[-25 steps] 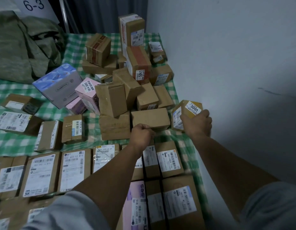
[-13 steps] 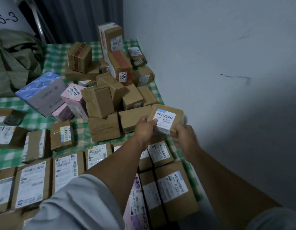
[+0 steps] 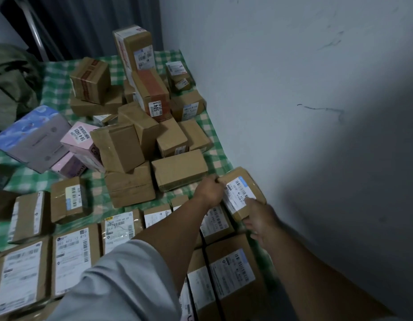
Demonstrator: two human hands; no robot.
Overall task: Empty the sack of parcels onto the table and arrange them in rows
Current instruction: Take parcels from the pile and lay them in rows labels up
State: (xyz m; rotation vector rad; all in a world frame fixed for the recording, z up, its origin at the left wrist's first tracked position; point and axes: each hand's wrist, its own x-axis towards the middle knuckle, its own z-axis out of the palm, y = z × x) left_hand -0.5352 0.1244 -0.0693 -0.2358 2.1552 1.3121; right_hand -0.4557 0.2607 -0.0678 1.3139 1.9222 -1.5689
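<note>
my left hand (image 3: 209, 191) curls on the far corner of a brown parcel (image 3: 241, 193), and my right hand (image 3: 262, 216) grips its near end. the fingertips underneath are hidden and blurred. the parcel, white label up, is at the table's (image 3: 215, 154) right edge by the wall (image 3: 316, 112), just beyond the labelled rows (image 3: 73, 256). i can't tell if it rests down.

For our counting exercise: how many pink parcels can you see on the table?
2. The labelled pink parcel sits left of the brown pile; the lower pink parcel lies just below it. Others may be hidden.
</note>
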